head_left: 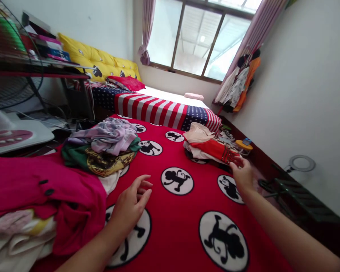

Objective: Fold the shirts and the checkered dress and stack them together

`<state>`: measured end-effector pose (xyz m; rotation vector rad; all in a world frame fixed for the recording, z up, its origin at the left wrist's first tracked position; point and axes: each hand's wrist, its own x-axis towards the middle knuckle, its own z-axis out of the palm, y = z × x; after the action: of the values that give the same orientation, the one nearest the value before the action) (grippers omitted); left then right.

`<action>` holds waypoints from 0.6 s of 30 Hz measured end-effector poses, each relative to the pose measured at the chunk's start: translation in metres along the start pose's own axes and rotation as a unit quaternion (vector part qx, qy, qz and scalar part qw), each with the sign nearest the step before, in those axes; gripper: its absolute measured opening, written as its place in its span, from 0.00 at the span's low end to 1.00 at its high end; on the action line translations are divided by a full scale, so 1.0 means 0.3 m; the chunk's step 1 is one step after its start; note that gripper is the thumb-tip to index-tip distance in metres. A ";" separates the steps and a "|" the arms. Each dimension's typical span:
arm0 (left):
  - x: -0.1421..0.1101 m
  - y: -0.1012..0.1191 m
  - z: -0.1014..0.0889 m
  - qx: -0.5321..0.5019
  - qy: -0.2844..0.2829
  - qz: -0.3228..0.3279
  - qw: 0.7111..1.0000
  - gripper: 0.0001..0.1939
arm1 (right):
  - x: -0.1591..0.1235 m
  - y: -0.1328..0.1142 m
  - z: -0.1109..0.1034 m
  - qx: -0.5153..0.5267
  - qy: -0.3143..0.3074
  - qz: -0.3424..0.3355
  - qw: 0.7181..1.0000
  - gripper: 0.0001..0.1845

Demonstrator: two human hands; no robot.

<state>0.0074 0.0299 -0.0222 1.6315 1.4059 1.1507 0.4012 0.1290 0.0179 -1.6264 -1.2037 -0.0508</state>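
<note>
My left hand [134,198] hovers above the red blanket [155,204] with its fingers loosely bent and apart, holding nothing. To the right, my right hand [242,173] has its thumb and fingers on the near end of a red garment [212,148] with dark strappy trim. This garment lies on a low stack of folded clothes, with a pale beige garment [198,132] at its far end. Left of centre sits a loose heap with a crumpled grey-lilac garment [110,132] over a green and patterned one [104,162]. A magenta garment [70,192] with dark buttons spreads nearer me.
A white fan base [17,132] and a cluttered desk [59,71] stand at left. Behind the blanket is a bed with a stars-and-stripes cover [153,107] and yellow cushion [99,60]. At right are a ring light [302,163], a yellow stool [243,144] and hanging clothes [238,83].
</note>
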 end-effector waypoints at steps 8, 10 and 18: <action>0.003 0.013 -0.002 0.007 0.003 0.039 0.999 0.15 | -0.552 -0.362 0.013 0.144 -0.312 -0.064 0.937 0.14; 0.001 0.013 -0.003 0.011 0.010 0.050 0.999 0.15 | -0.585 -0.397 0.033 0.104 -0.334 -0.133 0.927 0.16; -0.002 0.020 -0.005 0.003 0.018 0.060 0.998 0.14 | -0.290 -0.426 0.315 -0.058 -0.335 -0.117 0.933 0.23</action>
<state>0.0082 0.0281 -0.0161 1.7273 1.3508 1.2514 0.2201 0.1325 0.0171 -1.6458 -1.9452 0.3131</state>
